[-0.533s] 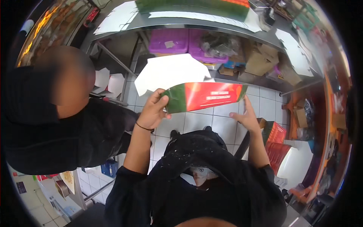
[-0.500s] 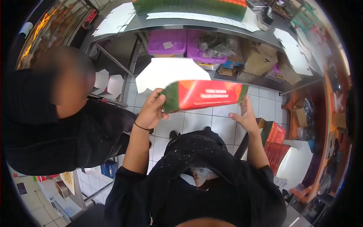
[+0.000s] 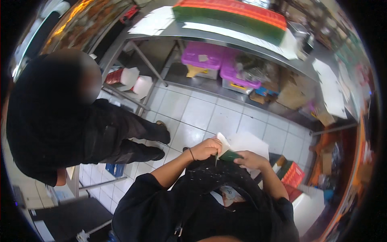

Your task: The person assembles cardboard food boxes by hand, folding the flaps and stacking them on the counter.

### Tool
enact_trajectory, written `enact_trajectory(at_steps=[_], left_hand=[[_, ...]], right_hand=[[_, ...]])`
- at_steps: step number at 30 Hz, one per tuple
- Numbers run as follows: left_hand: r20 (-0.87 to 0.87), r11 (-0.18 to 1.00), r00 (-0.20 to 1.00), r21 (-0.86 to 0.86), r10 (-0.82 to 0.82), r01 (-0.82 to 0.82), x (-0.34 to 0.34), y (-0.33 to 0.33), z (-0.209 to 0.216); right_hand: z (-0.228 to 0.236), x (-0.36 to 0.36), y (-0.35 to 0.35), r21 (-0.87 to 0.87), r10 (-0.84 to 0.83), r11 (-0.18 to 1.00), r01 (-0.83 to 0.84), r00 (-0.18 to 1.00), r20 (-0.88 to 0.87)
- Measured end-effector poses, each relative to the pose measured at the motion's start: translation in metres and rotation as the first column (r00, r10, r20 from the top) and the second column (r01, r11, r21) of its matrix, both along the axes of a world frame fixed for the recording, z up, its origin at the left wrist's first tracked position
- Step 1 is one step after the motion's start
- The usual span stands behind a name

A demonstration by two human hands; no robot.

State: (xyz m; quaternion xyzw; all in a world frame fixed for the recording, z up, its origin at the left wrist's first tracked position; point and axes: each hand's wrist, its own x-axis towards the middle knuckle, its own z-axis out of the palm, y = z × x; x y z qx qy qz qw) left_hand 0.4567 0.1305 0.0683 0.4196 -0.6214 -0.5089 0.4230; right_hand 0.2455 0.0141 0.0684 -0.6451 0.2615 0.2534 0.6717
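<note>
A cardboard food box (image 3: 231, 156), with a green end and white inner panels, is held close against the front of my black apron. My left hand (image 3: 206, 149) is closed on a white flap at its left side. The fingers of my right hand (image 3: 253, 160) grip the green panel from the right. A broad white lid panel spreads out beyond the right hand. My fingers and the box's tilt hide most of its red side.
Ahead, a metal table (image 3: 151, 38) bears a row of red and green cartons (image 3: 229, 22). Purple-lidded bins (image 3: 201, 56) sit on its lower shelf. A co-worker (image 3: 52, 121) in black stands at left. More cartons (image 3: 291, 173) stand close by my right arm; orange shelving (image 3: 348, 177) lies beyond.
The box has come down and in toward my body and turned, with its end now between both hands. My right hand has closed on it. The co-worker has turned, and my view has swung.
</note>
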Motion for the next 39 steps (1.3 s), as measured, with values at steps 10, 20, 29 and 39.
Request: enact_trajectory(at_steps=[10, 20, 29, 39], left_hand=[[0.544, 0.856, 0.699, -0.075, 0.465, -0.511, -0.028, -0.003, -0.004], [0.54, 0.951, 0.82, 0.108, 0.19, -0.291, -0.025, 0.0, -0.023], [0.227, 0.848, 0.894, 0.292, 0.388, -0.442, 0.0, 0.012, -0.019], [0.17, 0.816, 0.984, 0.558, 0.062, -0.148, 0.062, 0.047, -0.037]], right_hand=[[-0.046, 0.008, -0.021, 0.677, -0.352, 0.648, 0.348, 0.926, -0.139], [-0.009, 0.023, -0.026, 0.361, -0.097, 0.93, 0.071, 0.994, 0.055], [-0.006, 0.028, 0.032, -0.185, -0.873, 0.249, 0.951, 0.303, 0.382], [-0.013, 0.087, 0.07, -0.285, -0.329, 0.888, 0.362, 0.931, 0.157]])
